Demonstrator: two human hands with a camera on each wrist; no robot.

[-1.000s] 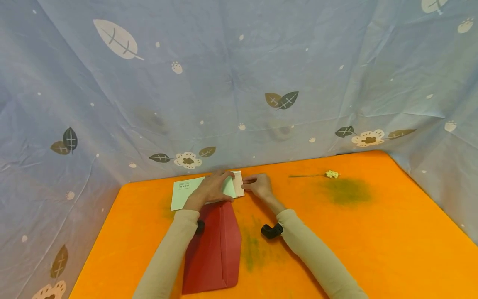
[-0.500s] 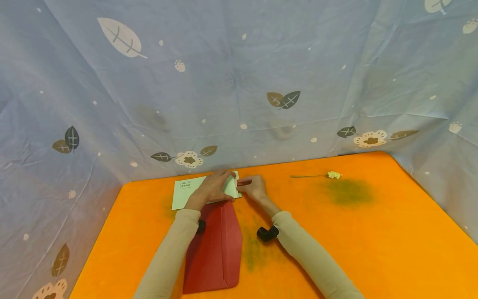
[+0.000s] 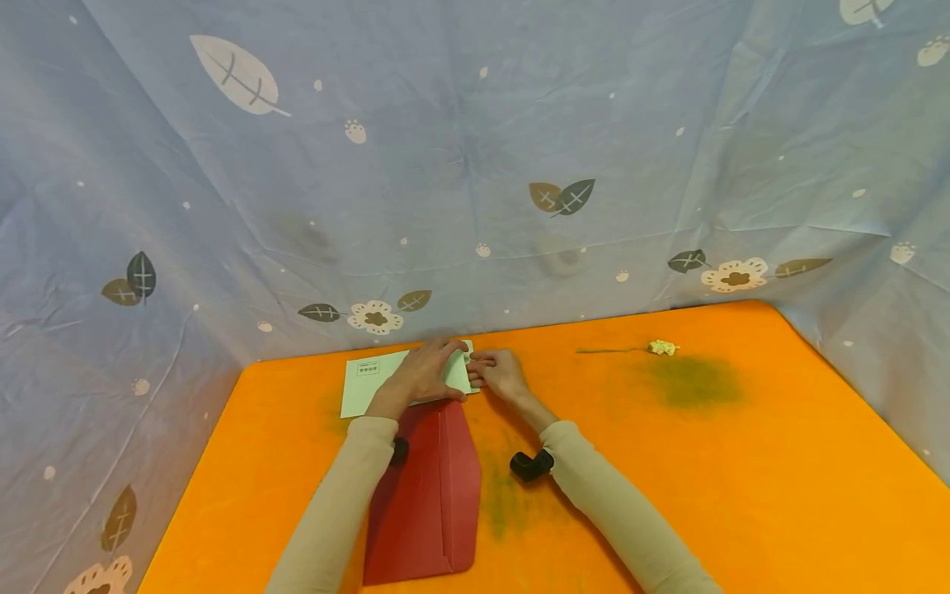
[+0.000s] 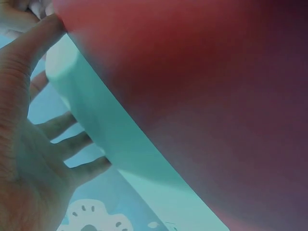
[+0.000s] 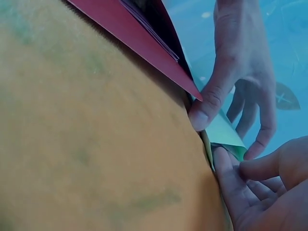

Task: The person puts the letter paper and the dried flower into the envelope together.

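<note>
A pale green envelope (image 3: 364, 394) lies along the table's back edge, with a small printed box at its left end. My left hand (image 3: 425, 373) spans it near its right end, thumb at the near edge and fingertips (image 4: 98, 166) along the far edge, holding it in place. At the envelope's mouth, my right hand (image 3: 503, 376) has its fingers (image 5: 226, 168) inside the opening, the thumb close to the upper lip. What lies within the envelope is hidden. Below my left hand is a red envelope (image 3: 419, 503), its pointed flap to the right, overlapping the green one's near edge.
The table has an orange cloth (image 3: 631, 478) with greenish stains. A thin stem with a small yellow flower (image 3: 663, 348) lies at the back right. A patterned blue-grey curtain (image 3: 416, 181) rises behind. Papers (image 5: 149, 29) show inside the red envelope in the right wrist view.
My right hand has moved left, and the pale card that stuck out of the green envelope has gone inside, out of sight. The left hand has stayed on the envelope.
</note>
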